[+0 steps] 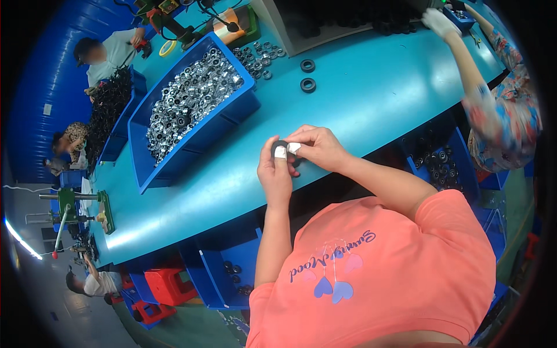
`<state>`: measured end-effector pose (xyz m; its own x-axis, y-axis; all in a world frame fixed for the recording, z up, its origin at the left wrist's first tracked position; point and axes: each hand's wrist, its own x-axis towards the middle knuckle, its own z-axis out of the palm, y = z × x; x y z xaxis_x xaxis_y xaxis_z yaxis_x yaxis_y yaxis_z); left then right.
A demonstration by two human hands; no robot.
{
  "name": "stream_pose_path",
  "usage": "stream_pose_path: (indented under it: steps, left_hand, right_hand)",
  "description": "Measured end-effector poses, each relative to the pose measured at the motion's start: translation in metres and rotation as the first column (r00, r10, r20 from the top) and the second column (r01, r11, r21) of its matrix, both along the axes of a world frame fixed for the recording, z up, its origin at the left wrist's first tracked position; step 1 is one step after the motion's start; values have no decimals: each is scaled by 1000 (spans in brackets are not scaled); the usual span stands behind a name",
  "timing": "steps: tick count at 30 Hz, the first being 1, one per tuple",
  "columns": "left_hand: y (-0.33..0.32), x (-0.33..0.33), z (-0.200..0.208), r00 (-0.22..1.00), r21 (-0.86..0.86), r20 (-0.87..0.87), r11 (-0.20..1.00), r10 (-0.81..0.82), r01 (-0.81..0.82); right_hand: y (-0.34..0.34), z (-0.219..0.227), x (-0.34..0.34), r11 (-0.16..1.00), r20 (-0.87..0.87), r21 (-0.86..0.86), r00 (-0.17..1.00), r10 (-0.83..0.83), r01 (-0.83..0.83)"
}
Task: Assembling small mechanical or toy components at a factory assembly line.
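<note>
Close to the table's near edge, a small black rubber tyre point(279, 144) is pinched between my two hands. My left hand point(274, 174) is closed around it, with white wrapping on the thumb. From the right, my right hand point(322, 149) presses its fingertips against the tyre; white wrapping covers a fingertip there too. Whether a hub sits inside the tyre is hidden by my fingers. Farther off on the table lie two black tyres, the far tyre point(307, 65) and the near tyre point(308, 85). Left of my hands, a blue bin point(227, 123) holds many silver wheel hubs point(191, 95).
Loose silver hubs point(264, 58) lie beside the bin on the blue-green table point(371, 98). A second blue bin holds black parts point(110, 101). At right, a co-worker's gloved hand point(440, 23) reaches over the table. A green hand press point(104, 211) stands at the left end.
</note>
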<state>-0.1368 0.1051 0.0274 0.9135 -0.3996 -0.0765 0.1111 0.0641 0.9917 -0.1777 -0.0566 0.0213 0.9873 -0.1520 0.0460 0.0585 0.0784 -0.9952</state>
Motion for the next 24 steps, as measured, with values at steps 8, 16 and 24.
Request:
stream_pose_path:
  steps: [8,16,24]
  left_hand:
    - [-3,-8,4,997,-120,30,990,-73,76]
    - [23,-17,17,971,147,232,989,-62,28]
    - [258,-84,26,980,969,167,199,-104,-144]
  right_hand:
    - [-12,20,4,983,-268,152,953,144,-106]
    - [-13,46,7,951,-273,-4,915,295,-308]
    - [-144,31,71,683,109,-677,955,-275,274]
